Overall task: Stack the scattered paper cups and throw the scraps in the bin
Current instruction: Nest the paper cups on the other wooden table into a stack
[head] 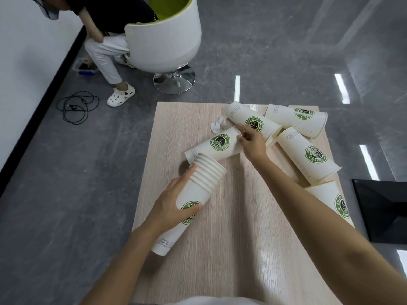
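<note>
Fingers of the right hand (251,144) pinch the rim of a lying cup (218,146); the left hand (174,203) wraps the stack (198,190). Best practice: seat the cup base squarely in the stack mouth.

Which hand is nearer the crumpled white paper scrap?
Right. The right hand pinches the rim of a lying white paper cup just beside the scrap; the left hand holds the stack of cups, well nearer the person.
</note>
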The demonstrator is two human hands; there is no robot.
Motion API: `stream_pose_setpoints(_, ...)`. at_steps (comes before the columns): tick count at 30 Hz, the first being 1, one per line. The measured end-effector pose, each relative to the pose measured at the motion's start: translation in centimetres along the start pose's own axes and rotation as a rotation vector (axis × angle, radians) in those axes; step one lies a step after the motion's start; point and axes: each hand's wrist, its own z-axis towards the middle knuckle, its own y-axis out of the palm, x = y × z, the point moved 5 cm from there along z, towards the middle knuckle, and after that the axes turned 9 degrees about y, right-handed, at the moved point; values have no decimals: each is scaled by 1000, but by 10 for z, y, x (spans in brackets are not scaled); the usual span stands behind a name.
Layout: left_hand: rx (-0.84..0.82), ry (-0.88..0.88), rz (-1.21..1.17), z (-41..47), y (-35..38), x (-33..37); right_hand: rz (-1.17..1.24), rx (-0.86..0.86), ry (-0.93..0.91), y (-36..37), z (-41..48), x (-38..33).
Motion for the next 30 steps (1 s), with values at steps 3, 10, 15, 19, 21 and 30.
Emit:
stream_pose_setpoints(3, 11, 16, 5, -4, 1, 3, 152, 29, 61, -2, -10, 0)
stream_pose_setpoints(10, 24, 43, -16, -12, 1, 6, 354, 157, -7, -36, -31, -17)
stream_pose_setpoints(15, 14, 60, -15, -16, 0, 6, 376, 258, -39, -71, -33, -18)
stream_pose_setpoints(19, 12, 75, -9, -19, -3, 9, 371, 265, -72, -82, -40, -20)
stream_pose_setpoints(21, 6, 85, -7, -20, -4, 12, 340, 233, -99, -79, -46, -20)
stream_pose_setpoints(30, -21, 119, 2, -22, 1, 23, 312, -31, -181, -35, -93, -28)
